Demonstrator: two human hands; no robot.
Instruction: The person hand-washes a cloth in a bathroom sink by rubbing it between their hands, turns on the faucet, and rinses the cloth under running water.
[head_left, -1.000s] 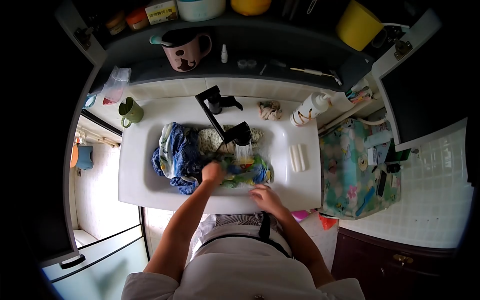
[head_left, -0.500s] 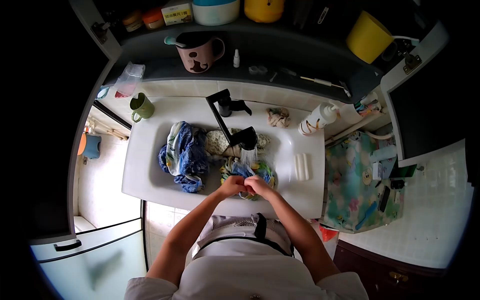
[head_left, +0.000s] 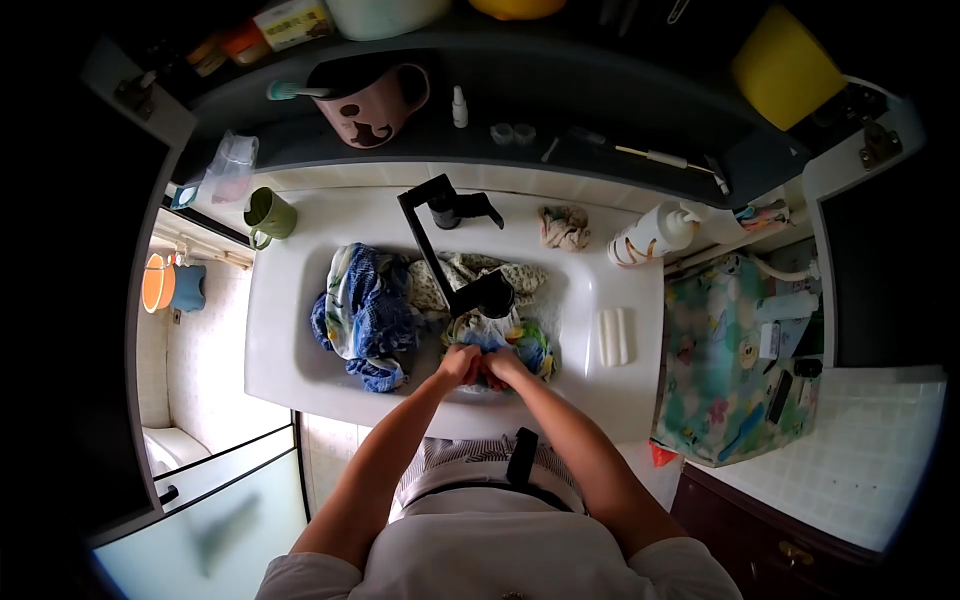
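Both my hands are in the white sink [head_left: 278, 330], at its front, under the black faucet [head_left: 430, 250]. My left hand [head_left: 460, 363] is closed at the near edge of a wet, multicoloured cloth [head_left: 537, 350] of blue, yellow and green. Close beside it, my right hand [head_left: 502, 366] is curled on the same cloth; the fingertips of both are partly hidden. To the left lies a heap of blue and white patterned cloth [head_left: 372, 305]. Behind the faucet head, a pale speckled cloth [head_left: 515, 273] rests in the basin.
On the sink rim stand a green mug [head_left: 272, 218], a crumpled rag [head_left: 565, 228], a white pump bottle [head_left: 650, 235] and a white soap bar [head_left: 612, 337]. Above, a dark shelf holds a pink mug [head_left: 368, 108]. A side table [head_left: 705, 370] with small items stands right.
My hands, pressed together half a second ago, are now slightly apart and lower on the multicoloured cloth. The spray visible below the faucet head earlier is harder to see. The view has shifted slightly.
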